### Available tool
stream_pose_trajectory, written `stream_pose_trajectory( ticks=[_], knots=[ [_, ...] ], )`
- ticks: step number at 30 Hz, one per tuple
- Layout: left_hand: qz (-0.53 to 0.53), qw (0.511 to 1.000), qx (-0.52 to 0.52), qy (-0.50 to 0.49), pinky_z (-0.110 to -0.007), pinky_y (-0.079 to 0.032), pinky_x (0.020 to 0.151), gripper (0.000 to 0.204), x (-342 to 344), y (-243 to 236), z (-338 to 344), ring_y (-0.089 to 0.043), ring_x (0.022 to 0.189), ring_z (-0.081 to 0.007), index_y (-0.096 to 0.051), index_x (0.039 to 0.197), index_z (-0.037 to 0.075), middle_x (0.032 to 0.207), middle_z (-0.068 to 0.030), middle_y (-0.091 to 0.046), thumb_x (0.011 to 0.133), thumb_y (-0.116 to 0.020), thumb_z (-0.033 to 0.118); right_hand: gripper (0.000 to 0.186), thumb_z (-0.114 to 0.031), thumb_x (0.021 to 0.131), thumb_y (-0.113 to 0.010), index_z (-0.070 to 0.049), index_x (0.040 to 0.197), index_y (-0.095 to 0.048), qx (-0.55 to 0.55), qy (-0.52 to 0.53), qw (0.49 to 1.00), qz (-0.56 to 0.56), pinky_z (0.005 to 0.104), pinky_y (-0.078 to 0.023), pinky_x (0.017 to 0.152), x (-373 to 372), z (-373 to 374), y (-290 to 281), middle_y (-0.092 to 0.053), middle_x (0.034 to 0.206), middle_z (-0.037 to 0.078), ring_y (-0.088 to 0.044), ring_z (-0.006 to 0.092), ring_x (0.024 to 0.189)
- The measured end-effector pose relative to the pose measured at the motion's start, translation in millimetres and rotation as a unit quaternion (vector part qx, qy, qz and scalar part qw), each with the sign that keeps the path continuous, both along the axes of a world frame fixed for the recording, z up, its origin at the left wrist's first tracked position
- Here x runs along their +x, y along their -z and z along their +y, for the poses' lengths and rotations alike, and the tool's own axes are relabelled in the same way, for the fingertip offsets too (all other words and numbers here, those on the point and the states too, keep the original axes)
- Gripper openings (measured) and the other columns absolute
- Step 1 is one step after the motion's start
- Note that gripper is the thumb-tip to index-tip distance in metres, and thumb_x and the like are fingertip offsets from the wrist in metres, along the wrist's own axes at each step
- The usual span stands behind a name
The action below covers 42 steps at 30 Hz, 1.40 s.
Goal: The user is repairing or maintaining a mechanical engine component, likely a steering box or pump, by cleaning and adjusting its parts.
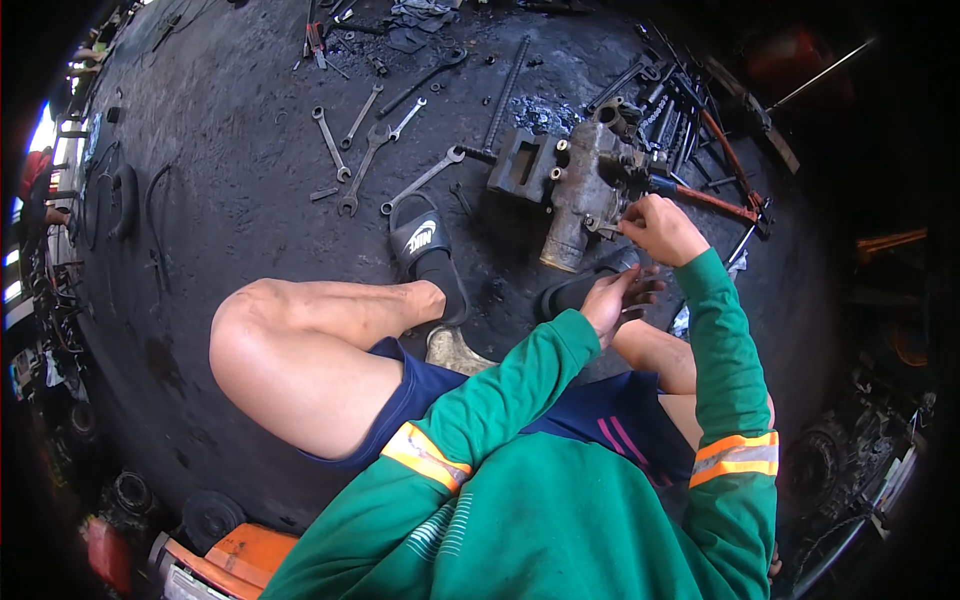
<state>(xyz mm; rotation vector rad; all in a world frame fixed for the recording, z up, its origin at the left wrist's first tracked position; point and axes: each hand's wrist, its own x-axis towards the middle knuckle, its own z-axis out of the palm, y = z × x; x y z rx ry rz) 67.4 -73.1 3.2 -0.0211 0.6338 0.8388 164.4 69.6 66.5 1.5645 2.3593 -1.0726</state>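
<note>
A dirty grey cast-metal housing (582, 190) with a short round pipe end stands on the floor in front of me. My right hand (665, 230) is at its lower right side. Its thumb and fingers are pinched together beside a small metal lug on the housing; what they grip is too small to make out. Just below, my left hand (615, 303) is held with its fingers stretched out and nothing visible in it. A dark metal block (522, 165) with a rectangular opening adjoins the housing on the left.
Several wrenches, among them a combination wrench (425, 180) and an adjustable wrench (367, 165), lie left of the housing. Sockets and tools (675, 130) are piled to its right, by an orange-red bar (705, 197). My sandalled foot (430, 255) is close by. An orange machine (245, 555) stands at lower left.
</note>
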Motion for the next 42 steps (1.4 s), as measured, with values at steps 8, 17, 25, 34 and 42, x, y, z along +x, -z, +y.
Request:
stream_pose_trajectory(
  ticks=[8,17,25,34,42],
  knots=[
    [0.081,0.995,-0.051,-0.028,-0.027,-0.043,0.077,0.035,-11.2,19.4,-3.5,-0.063,0.088,-0.0069,-0.065,0.128,0.012,0.101,0.0016,-0.072,0.105,-0.052,0.035,0.029,-0.022,0.089,-0.069,0.005,0.093,-0.074,0.008,0.070,0.997,0.008,0.0429,-0.056,0.077,0.4,-23.0,12.6,-0.071,0.086,0.026,-0.071,0.0385,0.084],
    [0.274,0.954,0.081,-0.089,-0.029,-0.049,0.079,0.030,-25.6,27.1,2.4,-0.063,0.084,-0.0092,-0.065,0.125,0.005,0.097,-0.0009,-0.072,0.101,-0.060,0.023,0.032,-0.029,0.091,-0.068,0.001,0.088,-0.076,0.073,0.055,0.995,-0.026,0.0487,-0.053,0.081,0.8,-32.3,21.3,-0.071,0.083,0.024,-0.069,0.0413,0.084],
    [0.740,0.500,0.451,-0.007,-0.041,-0.043,0.100,0.065,-56.3,8.4,20.8,-0.053,0.124,-0.0286,-0.058,0.132,0.013,0.139,-0.0078,-0.054,0.071,-0.079,0.017,0.026,-0.024,0.096,-0.061,-0.002,0.108,-0.068,0.046,0.159,0.985,0.037,0.0467,-0.053,0.084,-1.7,-37.2,26.3,-0.071,0.089,0.023,-0.069,0.0397,0.091],
    [0.669,0.385,0.622,0.134,-0.051,-0.021,0.120,0.085,-71.4,42.6,49.3,-0.034,0.146,-0.0256,-0.047,0.142,0.004,0.144,-0.0111,-0.049,0.080,-0.072,0.056,0.038,-0.029,0.100,-0.055,-0.005,0.130,-0.055,0.114,0.199,0.972,0.053,0.0457,-0.051,0.092,0.1,-38.4,34.4,-0.069,0.111,0.023,-0.066,0.0417,0.105],
    [0.638,0.378,0.650,0.162,-0.057,-0.027,0.116,0.080,-79.0,47.5,59.0,-0.045,0.135,-0.0352,-0.049,0.139,0.002,0.138,-0.0183,-0.053,0.081,-0.073,0.052,0.052,-0.037,0.092,-0.067,0.002,0.127,-0.060,0.157,0.023,0.984,0.082,0.0475,-0.053,0.093,-73.3,20.4,-46.7,-0.069,0.112,0.026,-0.066,0.0415,0.107]
  ],
)
